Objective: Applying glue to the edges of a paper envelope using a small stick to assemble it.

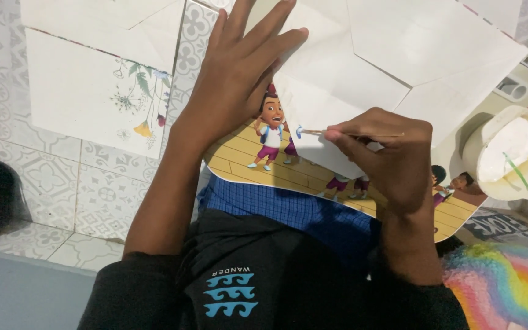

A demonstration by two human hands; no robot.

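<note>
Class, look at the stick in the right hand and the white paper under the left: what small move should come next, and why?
Probably draw the stick along the white paper edge. Its tip sits at that edge over the cartoon sheet, the left hand presses the paper flat, and the right hand grips the stick beside the paste tub.

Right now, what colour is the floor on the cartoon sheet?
Yellow planks on the cartoon sheet, seen in the head view.
</note>
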